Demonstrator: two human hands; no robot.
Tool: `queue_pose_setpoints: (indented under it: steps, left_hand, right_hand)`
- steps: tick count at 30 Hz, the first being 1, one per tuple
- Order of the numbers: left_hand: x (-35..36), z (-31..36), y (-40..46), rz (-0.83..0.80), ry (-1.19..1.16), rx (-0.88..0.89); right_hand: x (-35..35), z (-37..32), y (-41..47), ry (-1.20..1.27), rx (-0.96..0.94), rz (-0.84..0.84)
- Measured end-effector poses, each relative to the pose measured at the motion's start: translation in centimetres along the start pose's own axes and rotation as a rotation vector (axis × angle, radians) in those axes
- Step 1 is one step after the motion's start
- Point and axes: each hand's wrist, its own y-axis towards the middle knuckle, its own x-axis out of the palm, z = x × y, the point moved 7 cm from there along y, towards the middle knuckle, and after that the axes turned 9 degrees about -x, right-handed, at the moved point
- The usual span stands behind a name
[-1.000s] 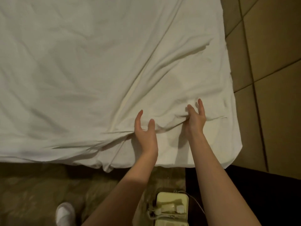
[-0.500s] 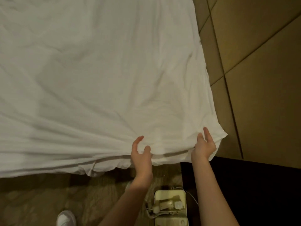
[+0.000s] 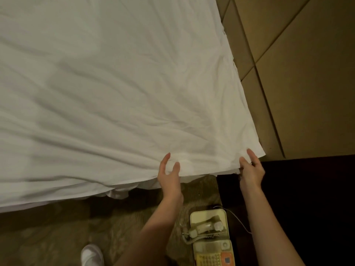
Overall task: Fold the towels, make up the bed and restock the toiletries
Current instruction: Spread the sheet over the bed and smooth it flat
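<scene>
A white bed sheet lies rumpled across the bed and fills most of the view. My left hand holds its near edge, with two digits on top of the cloth and the others hidden beneath it. My right hand holds the sheet at its near right corner in the same way. Creases fan out across the sheet from both hands. No towels or toiletries are in view.
A cream corded telephone sits on a dark bedside table under my right arm. Patterned carpet runs along the bed's near side, with a white shoe on it. A tan panelled wall borders the bed's right side.
Both hands went from resting on top of the sheet to holding its near edge. They spread apart, the right one moving to the corner. The sheet now lies flatter.
</scene>
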Motion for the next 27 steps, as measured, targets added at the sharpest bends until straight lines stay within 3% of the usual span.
queue_pose_setpoints:
  steps: [3, 5, 9, 11, 14, 20, 27]
  left_hand:
    - [-1.9, 0.8, 0.5, 0.066, -0.067, 0.026]
    - [-2.1, 1.5, 0.4, 0.008, 0.095, 0.104]
    - [-0.7, 2.7, -1.6, -0.179, 0.838, 0.263]
    - [-0.4, 4.8, -2.8, -0.13, 1.199, 0.39]
    - [0.2, 10.0, -3.8, 0.02, 1.44, 0.571]
    - [2.2, 22.0, -1.9, 0.105, 1.592, 0.796]
    - [4.9, 41.6, -1.0, 0.13, 1.523, 0.957]
  right_hand:
    - [0.4, -1.1, -0.1, -0.126, -0.069, 0.014]
    - [0.8, -2.2, -1.0, -0.288, -0.167, 0.041]
    - [2.7, -4.5, -3.7, -0.556, -0.423, -0.013]
    - [4.6, -5.3, -4.6, -0.652, -0.514, -0.149]
    - [8.4, -7.3, -5.7, -0.863, -0.662, -0.347]
    - [16.7, -14.4, -7.4, -1.155, -0.807, -0.528]
    - [27.8, -24.8, -9.9, -1.241, -0.878, -0.55]
